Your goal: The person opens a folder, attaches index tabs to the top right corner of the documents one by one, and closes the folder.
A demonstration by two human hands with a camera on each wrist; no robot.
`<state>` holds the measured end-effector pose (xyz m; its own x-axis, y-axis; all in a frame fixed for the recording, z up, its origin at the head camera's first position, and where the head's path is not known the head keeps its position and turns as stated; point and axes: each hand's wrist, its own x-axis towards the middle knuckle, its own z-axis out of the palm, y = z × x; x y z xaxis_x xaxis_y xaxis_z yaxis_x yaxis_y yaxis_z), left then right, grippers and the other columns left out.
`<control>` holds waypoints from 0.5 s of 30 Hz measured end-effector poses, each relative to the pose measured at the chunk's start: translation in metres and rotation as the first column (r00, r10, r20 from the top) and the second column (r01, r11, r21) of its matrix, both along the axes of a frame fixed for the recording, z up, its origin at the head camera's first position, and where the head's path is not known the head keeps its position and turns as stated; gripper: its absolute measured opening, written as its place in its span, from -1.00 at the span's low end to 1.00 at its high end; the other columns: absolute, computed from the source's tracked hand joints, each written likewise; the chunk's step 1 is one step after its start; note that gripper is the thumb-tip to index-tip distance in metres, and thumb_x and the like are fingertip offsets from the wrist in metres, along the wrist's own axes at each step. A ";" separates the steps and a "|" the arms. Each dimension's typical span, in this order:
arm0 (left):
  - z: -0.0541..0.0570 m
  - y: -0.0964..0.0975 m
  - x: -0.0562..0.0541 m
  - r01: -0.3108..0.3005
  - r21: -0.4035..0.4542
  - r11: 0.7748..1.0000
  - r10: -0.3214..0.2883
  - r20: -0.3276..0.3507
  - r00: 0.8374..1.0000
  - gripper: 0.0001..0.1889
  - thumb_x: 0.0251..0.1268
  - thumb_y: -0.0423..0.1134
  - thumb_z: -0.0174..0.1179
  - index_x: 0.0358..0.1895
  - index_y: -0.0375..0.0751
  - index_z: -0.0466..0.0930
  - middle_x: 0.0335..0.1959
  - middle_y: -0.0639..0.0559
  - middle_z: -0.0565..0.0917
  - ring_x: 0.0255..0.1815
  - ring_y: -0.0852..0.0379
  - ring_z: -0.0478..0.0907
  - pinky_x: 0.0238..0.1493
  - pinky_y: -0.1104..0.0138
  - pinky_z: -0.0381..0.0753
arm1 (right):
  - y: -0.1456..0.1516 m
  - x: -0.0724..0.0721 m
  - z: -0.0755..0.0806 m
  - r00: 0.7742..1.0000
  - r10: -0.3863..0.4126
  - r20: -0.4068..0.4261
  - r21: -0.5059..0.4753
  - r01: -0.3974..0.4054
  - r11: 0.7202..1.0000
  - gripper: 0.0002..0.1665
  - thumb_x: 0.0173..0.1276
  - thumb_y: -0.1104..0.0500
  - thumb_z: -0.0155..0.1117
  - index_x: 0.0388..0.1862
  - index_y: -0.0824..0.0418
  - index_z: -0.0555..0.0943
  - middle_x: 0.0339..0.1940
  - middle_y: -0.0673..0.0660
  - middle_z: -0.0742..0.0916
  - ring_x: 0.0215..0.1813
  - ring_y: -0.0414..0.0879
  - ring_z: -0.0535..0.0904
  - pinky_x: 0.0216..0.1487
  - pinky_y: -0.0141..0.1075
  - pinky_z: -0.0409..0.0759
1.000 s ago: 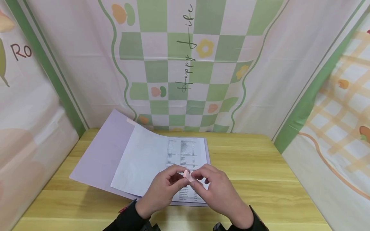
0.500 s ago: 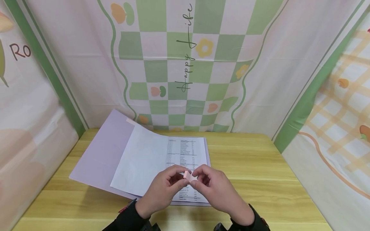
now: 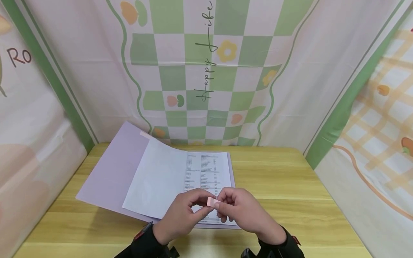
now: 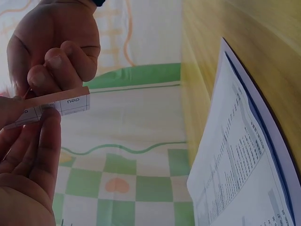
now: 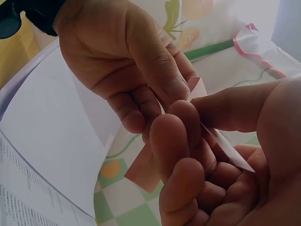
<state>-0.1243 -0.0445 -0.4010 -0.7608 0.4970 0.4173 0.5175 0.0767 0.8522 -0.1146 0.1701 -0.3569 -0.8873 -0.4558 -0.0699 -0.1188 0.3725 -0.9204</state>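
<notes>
A small pink pad of sticky notes (image 3: 211, 201) is held between both hands above the open folder. My left hand (image 3: 182, 213) pinches it between thumb and fingers. In the left wrist view the pad (image 4: 75, 103) shows a pink edge and a white printed underside. My right hand (image 3: 243, 211), fingers curled, pinches the pad's right side with thumb and forefinger. In the right wrist view a pink strip (image 5: 143, 172) sticks out past the fingers, and a thin pale sheet (image 5: 230, 153) angles away from it under the right thumb. Fingers hide where the two meet.
Under the hands lies a lilac folder (image 3: 109, 179), its left cover raised. Inside are a blank white sheet back (image 3: 155, 179) and a printed list page (image 3: 209, 166). A wooden table (image 3: 274, 175) carries it; printed cloth (image 3: 200, 79) hangs behind.
Both hands have dropped slightly toward the person with the pad. The right thumb has come over the pad's right end, and the right fingers are curled more. The folder stays in place.
</notes>
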 end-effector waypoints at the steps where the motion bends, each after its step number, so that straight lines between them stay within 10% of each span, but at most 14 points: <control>1: 0.000 0.000 0.000 -0.002 0.002 1.000 0.002 -0.005 1.000 -0.80 0.43 -0.17 0.25 0.05 0.06 0.63 -0.11 0.24 0.68 -0.14 0.20 0.65 -0.07 0.24 0.63 | 0.000 0.000 0.000 1.000 0.000 -0.007 0.002 0.000 1.000 -0.65 0.47 -0.06 0.26 -0.40 0.17 0.57 -0.57 0.06 0.68 -0.47 0.04 0.59 -0.45 -0.30 0.51; 15: -0.002 -0.001 0.003 -0.025 0.038 0.999 0.025 -0.004 1.000 -0.79 0.38 -0.29 0.29 0.03 -0.06 0.64 -0.18 0.16 0.71 -0.18 0.19 0.68 -0.11 0.25 0.65 | 0.002 0.001 0.000 1.000 -0.008 -0.003 -0.014 0.008 1.000 -0.72 0.46 0.03 0.27 -0.39 0.17 0.59 -0.58 0.08 0.67 -0.47 0.14 0.58 -0.48 -0.33 0.48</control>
<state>-0.1208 -0.0454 -0.4030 -0.7707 0.4619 0.4389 0.5196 0.0570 0.8525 -0.1140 0.1725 -0.3570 -0.8912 -0.4495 -0.0609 -0.1185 0.3601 -0.9254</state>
